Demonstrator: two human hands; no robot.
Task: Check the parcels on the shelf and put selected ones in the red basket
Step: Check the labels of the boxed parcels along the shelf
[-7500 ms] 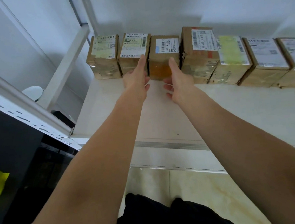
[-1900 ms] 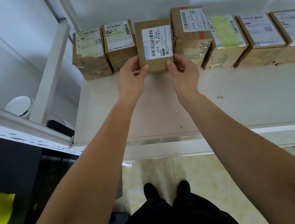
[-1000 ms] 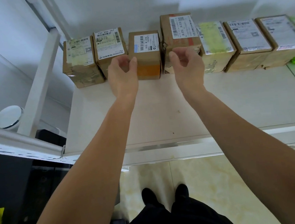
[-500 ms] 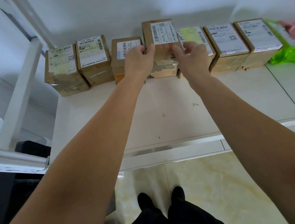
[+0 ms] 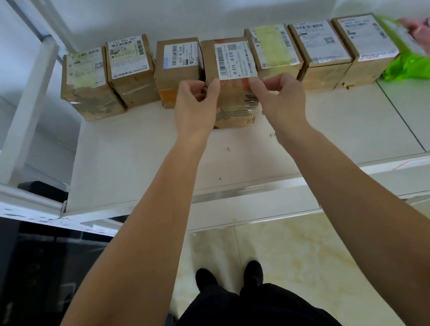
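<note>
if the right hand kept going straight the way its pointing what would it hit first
Probably the yellow-labelled parcel just behind it: the right hand grips the J6-S10 parcel by its right side and points toward the back of the shelf. Depth is unclear.

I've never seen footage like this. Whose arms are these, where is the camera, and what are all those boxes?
No machine here: a person wears a wide-angle camera on the head, looking forward and down, so you see their own arms and feet. On the white shelf seven cardboard parcels stand in a row by the wall, beside a green bag. The left hand and right hand grip the fourth parcel, marked J6-S10, by its sides, pulled forward from the row with its label facing the camera. No red basket is in view.
</note>
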